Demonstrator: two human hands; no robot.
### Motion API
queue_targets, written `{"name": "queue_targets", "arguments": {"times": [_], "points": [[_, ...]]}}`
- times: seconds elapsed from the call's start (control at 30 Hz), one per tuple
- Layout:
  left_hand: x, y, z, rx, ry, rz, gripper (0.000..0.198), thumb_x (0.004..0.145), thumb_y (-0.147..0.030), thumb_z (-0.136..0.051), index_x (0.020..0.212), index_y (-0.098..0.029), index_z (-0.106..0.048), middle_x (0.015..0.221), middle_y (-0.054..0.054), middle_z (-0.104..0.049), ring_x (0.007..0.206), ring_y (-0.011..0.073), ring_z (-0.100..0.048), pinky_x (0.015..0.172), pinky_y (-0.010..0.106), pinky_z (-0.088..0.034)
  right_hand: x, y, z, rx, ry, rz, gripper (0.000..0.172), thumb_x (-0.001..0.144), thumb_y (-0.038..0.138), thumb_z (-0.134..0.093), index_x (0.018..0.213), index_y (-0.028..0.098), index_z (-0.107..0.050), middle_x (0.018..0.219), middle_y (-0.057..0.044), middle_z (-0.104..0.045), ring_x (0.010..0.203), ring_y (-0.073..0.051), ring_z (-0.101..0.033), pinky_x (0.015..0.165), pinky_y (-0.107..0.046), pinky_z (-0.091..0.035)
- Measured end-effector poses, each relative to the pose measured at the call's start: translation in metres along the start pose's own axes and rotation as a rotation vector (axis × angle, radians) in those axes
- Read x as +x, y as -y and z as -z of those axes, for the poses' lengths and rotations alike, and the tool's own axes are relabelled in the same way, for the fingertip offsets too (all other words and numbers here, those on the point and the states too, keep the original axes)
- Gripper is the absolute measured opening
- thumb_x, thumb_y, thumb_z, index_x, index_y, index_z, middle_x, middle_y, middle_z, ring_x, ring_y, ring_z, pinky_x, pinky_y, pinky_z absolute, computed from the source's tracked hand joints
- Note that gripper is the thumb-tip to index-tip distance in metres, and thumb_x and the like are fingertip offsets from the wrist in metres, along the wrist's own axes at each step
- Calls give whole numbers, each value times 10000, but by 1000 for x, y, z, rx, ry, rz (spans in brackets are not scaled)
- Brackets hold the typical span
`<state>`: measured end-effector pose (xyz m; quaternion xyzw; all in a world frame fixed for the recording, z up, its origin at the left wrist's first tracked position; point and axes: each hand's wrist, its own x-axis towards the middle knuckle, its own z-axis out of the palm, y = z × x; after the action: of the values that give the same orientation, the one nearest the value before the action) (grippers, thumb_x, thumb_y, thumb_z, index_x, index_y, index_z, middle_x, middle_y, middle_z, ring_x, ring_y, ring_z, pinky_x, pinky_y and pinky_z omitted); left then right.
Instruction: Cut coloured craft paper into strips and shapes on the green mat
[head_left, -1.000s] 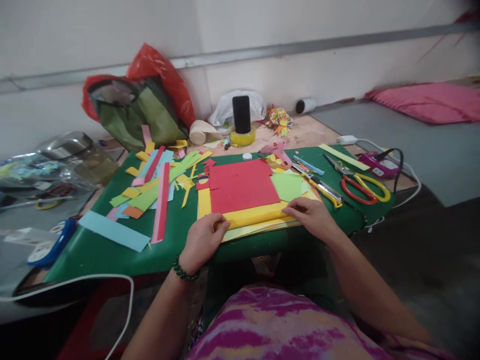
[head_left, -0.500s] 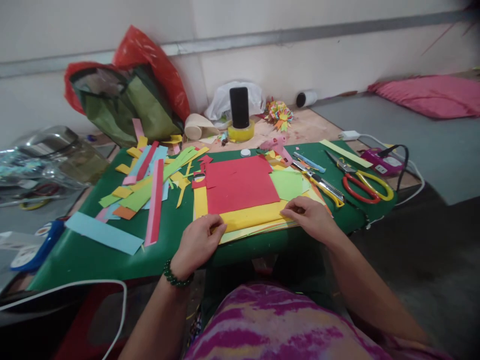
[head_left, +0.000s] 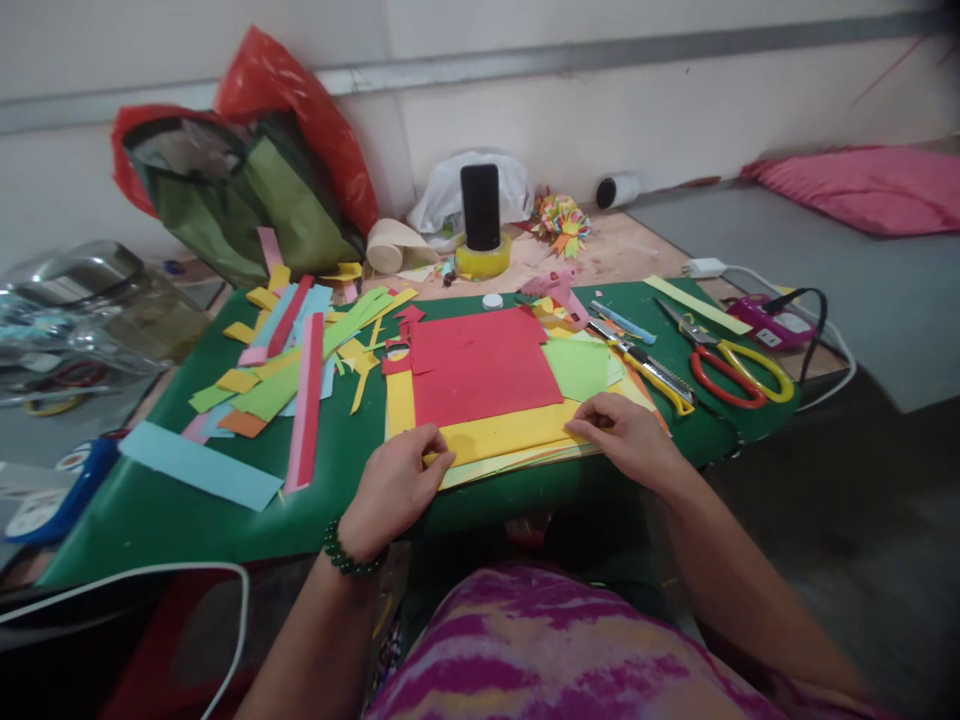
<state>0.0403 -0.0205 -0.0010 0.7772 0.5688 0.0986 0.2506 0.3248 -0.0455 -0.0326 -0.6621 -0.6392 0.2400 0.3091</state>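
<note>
A yellow paper strip (head_left: 510, 437) runs across the near edge of a stack of coloured paper. My left hand (head_left: 401, 478) pinches its left end between thumb and fingers, with a green bead bracelet on the wrist. At the other end, my right hand (head_left: 630, 437) is closed on the strip in the same way. Just beyond the strip lies a red paper sheet (head_left: 484, 368), with light green paper (head_left: 579, 368) beside it on the right. Whether the strip is a loose piece or the folded edge of a larger sheet, I cannot tell.
Cut paper strips (head_left: 305, 400) are scattered on the green mat (head_left: 225, 530) at left. To the right lie a utility knife (head_left: 652, 372), scissors (head_left: 727, 365) and a pink glue gun (head_left: 559, 292). A phone (head_left: 480, 208) stands behind, against a yellow tape roll (head_left: 482, 262).
The camera view has shifted slightly. Both hands keep their pinch on the yellow paper strip, with hardly any movement.
</note>
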Motion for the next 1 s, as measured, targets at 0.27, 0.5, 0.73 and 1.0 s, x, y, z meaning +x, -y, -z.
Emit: {"name": "queue_targets", "arguments": {"times": [0.27,0.5,0.73,1.0], "points": [[-1,0,0,65,-11,-37,134,831,-271,-515,716,-202,-519,756,20,-623,719,185,-542,636,284,-354,1,0,0,-4,-7,10,236,755,440,-599,652,230,-630,644,-14,-615,608,-165,-531,555,-287,-392],[1,1,3,11,35,-13,141,836,-290,-507,737,-198,-550,736,13,-619,696,176,-551,615,277,-354,2,-1,0,-16,-10,-2,231,747,439,-608,655,229,-641,638,-12,-620,590,-160,-526,541,-281,-384],[0,4,3,-25,27,-42,257,865,-347,-482,1023,-190,-613,803,27,-648,744,191,-596,634,281,-413,2,1,1,-4,3,-26,232,745,435,-617,649,226,-646,630,-6,-624,580,-152,-526,537,-277,-384],[-3,5,3,55,38,-80,488,883,-328,-458,1357,-240,-534,1010,46,-706,894,225,-637,770,319,-475,1,1,0,2,11,-11,226,753,431,-607,663,225,-627,653,-12,-613,620,-163,-537,563,-284,-394]]}}
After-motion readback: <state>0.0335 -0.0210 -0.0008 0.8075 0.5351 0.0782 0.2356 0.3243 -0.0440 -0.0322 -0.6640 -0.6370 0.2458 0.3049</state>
